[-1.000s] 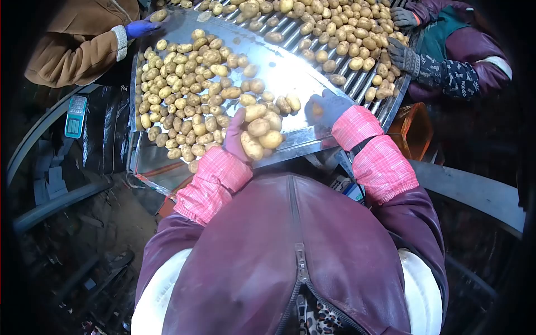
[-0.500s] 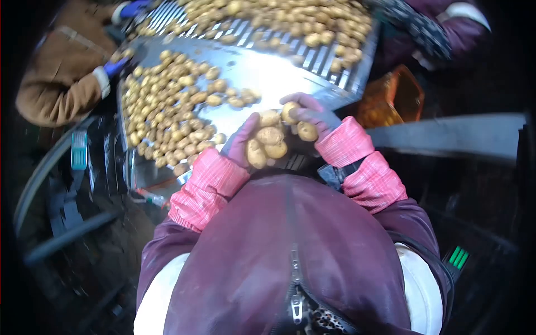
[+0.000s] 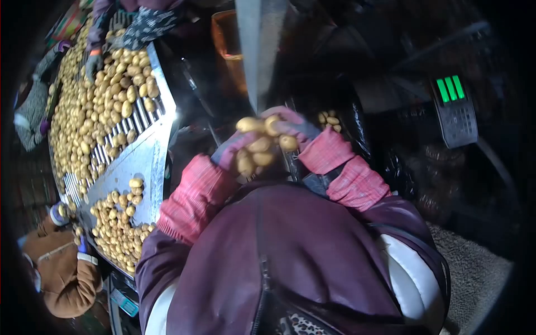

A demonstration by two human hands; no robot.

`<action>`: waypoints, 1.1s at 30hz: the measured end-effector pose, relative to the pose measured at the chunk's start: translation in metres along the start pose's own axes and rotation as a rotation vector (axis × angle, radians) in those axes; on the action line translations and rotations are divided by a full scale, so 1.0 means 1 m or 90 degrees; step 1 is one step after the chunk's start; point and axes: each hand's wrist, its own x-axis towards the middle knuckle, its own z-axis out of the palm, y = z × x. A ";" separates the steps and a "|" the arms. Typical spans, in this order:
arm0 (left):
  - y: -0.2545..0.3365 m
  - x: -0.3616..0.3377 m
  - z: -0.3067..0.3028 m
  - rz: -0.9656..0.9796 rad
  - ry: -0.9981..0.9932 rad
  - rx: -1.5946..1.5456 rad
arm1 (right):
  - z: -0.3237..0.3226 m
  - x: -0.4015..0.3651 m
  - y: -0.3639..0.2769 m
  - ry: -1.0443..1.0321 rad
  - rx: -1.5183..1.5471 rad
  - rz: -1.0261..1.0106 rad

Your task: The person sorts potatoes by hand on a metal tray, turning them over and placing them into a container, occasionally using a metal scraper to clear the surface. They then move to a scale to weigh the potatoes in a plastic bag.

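Note:
My left hand, in a gloved grip with a pink sleeve, is wrapped round several potatoes in front of my chest. Close beside it, my right hand, gloved too, curls over a couple more potatoes. The two hands are almost together, with the potatoes bunched between them. Just beyond my right wrist, some potatoes lie in a dark opening edged by shiny black plastic.
At left, a metal sorting table carries many potatoes on slats. Co-workers' hands reach over it, one in a grey glove. A brown-coated person stands lower left. An orange crate, metal beam and scale display are ahead and right.
My view and body have turned right, so the sorting table now sits at the left and the black plastic and scale display show. Both hands have moved away from the table, still holding potatoes.

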 end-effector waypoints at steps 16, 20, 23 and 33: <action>-0.076 0.180 0.014 -0.287 -0.117 -0.110 | -0.109 -0.093 0.016 0.241 -0.173 -0.098; -0.056 0.144 0.076 -0.171 0.002 0.139 | -0.126 -0.089 0.027 0.304 -0.105 -0.102; -0.058 0.146 0.065 -0.190 -0.008 0.105 | -0.125 -0.091 0.020 0.312 0.138 -0.111; -0.097 0.196 0.001 -0.037 -0.191 0.274 | -0.122 -0.114 -0.013 0.467 0.129 -0.083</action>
